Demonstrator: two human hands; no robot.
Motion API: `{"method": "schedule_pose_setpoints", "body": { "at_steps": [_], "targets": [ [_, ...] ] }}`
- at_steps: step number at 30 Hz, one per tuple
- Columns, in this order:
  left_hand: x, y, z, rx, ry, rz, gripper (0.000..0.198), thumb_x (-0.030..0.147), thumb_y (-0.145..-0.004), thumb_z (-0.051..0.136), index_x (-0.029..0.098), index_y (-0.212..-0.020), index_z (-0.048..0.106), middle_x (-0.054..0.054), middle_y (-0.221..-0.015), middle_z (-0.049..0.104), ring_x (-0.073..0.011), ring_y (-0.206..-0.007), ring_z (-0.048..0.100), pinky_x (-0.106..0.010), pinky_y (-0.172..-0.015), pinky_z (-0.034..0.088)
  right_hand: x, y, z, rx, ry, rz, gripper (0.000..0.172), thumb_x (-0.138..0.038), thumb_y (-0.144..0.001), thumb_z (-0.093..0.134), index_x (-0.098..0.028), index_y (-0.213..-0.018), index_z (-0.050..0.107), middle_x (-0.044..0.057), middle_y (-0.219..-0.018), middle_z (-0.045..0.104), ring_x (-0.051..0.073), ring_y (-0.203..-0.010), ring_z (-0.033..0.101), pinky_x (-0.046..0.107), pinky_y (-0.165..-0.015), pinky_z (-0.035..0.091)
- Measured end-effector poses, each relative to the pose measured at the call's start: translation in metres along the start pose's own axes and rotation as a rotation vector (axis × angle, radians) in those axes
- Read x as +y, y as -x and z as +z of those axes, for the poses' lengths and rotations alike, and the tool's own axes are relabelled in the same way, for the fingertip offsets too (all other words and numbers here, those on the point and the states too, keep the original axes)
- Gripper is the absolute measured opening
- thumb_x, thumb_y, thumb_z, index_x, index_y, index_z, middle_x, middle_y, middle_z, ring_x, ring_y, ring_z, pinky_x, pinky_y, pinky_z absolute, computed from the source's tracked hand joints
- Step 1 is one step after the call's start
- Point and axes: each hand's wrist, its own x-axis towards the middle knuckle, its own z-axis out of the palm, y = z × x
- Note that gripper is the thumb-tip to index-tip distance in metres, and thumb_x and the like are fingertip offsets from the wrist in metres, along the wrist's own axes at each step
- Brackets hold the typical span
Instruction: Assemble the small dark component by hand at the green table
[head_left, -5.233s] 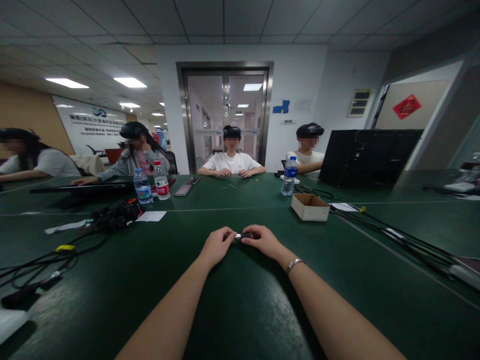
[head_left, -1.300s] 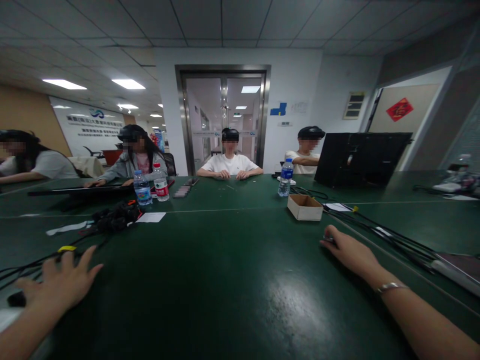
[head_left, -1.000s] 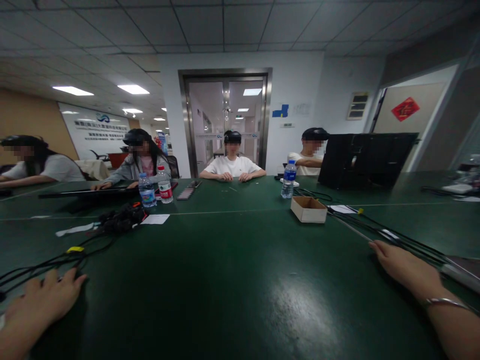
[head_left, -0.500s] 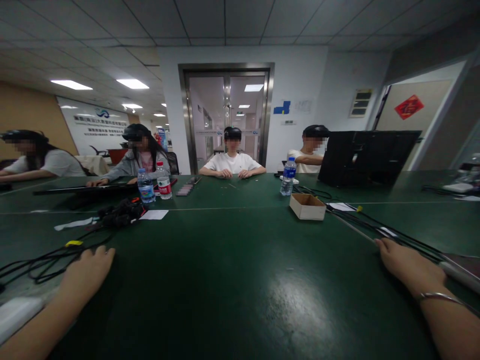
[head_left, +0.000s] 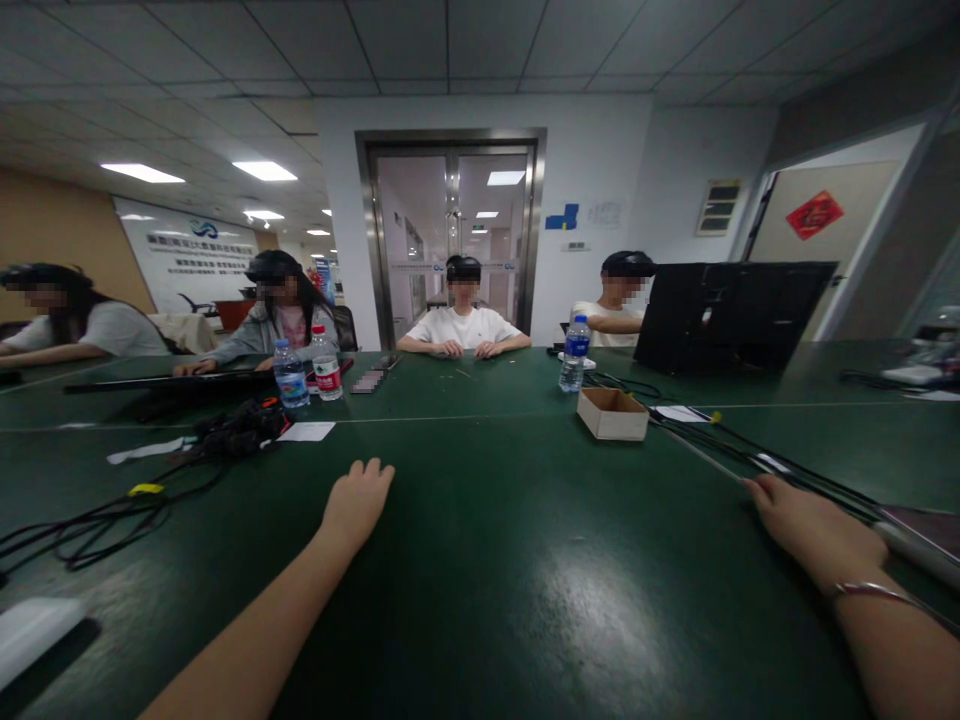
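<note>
The left hand [head_left: 360, 505] was low over the green surface [head_left: 480, 570], back upward and fingers curled down, with the paper sheet [head_left: 309, 432] beyond it; its palm was hidden, so whether it pinched anything could not be made out. The right hand [head_left: 817, 525] was just beside the black cables [head_left: 817, 484] on the right side of the surface, thumb and fingers drawn close together; anything between them was out of sight, and contact with the cables was unclear. The small cardboard box [head_left: 622, 427] stood beyond the right hand and toward the middle, in front of the blue-capped water bottle [head_left: 571, 365]. Good handling here seemed to ask for a light fingertip grip on the right, with the wrist raised enough that the metal bracelet [head_left: 874, 590] would not catch on the cables. For the left, relaxed fingers and a level wrist looked best, kept well apart from the coiled cables [head_left: 97, 540] and the white object [head_left: 34, 630] at the near left.
</note>
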Motion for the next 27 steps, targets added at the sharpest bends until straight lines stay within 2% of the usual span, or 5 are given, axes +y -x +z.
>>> {"method": "schedule_pose_setpoints", "body": {
  "at_steps": [4, 12, 15, 24, 27],
  "targets": [
    [0.044, -0.008, -0.006, 0.010, 0.117, 0.108, 0.045, 0.005, -0.084, 0.042, 0.025, -0.122, 0.055, -0.013, -0.124, 0.053, -0.0276, -0.109, 0.052, -0.039, -0.084, 0.047, -0.006, 0.007, -0.001, 0.004, 0.037, 0.090, 0.043, -0.046, -0.088, 0.032, -0.022, -0.108, 0.062, 0.024, -0.113, 0.058, 0.040, -0.101, 0.057, 0.048, -0.068, 0.042],
    [0.112, -0.022, -0.004, 0.042, 0.203, 0.295, 0.044, 0.006, -0.085, 0.039, 0.026, -0.121, 0.054, -0.010, -0.119, 0.054, -0.0269, -0.106, 0.051, -0.039, -0.083, 0.047, -0.014, 0.011, 0.000, -0.005, 0.063, 0.129, 0.054, -0.048, -0.088, 0.028, -0.017, -0.117, 0.060, 0.025, -0.123, 0.049, 0.046, -0.113, 0.044, 0.051, -0.077, 0.037],
    [0.116, -0.025, 0.000, 0.050, 0.234, 0.291, 0.042, 0.008, -0.085, 0.040, 0.025, -0.121, 0.054, -0.011, -0.117, 0.054, -0.0274, -0.105, 0.051, -0.040, -0.081, 0.047, -0.017, 0.012, -0.001, 0.001, 0.095, 0.133, 0.053, -0.047, -0.088, 0.026, -0.018, -0.116, 0.060, 0.024, -0.122, 0.051, 0.046, -0.112, 0.045, 0.051, -0.078, 0.035],
    [0.095, -0.024, 0.005, 0.093, 0.420, 0.288, 0.031, 0.021, -0.089, 0.041, 0.029, -0.115, 0.057, -0.006, -0.108, 0.057, -0.0220, -0.096, 0.053, -0.034, -0.077, 0.046, -0.028, 0.020, -0.007, 0.010, 0.180, 0.055, 0.048, -0.040, -0.090, 0.028, -0.017, -0.117, 0.059, 0.025, -0.121, 0.050, 0.045, -0.110, 0.045, 0.051, -0.077, 0.033],
    [0.097, -0.022, 0.002, 0.120, 0.417, 0.306, 0.030, 0.021, -0.090, 0.040, 0.028, -0.114, 0.057, -0.005, -0.107, 0.057, -0.0203, -0.095, 0.053, -0.032, -0.074, 0.046, -0.035, 0.024, -0.007, 0.114, 0.241, 0.043, 0.047, -0.041, -0.091, 0.028, -0.018, -0.120, 0.059, 0.024, -0.119, 0.051, 0.043, -0.108, 0.046, 0.050, -0.075, 0.031]
  ]
}}
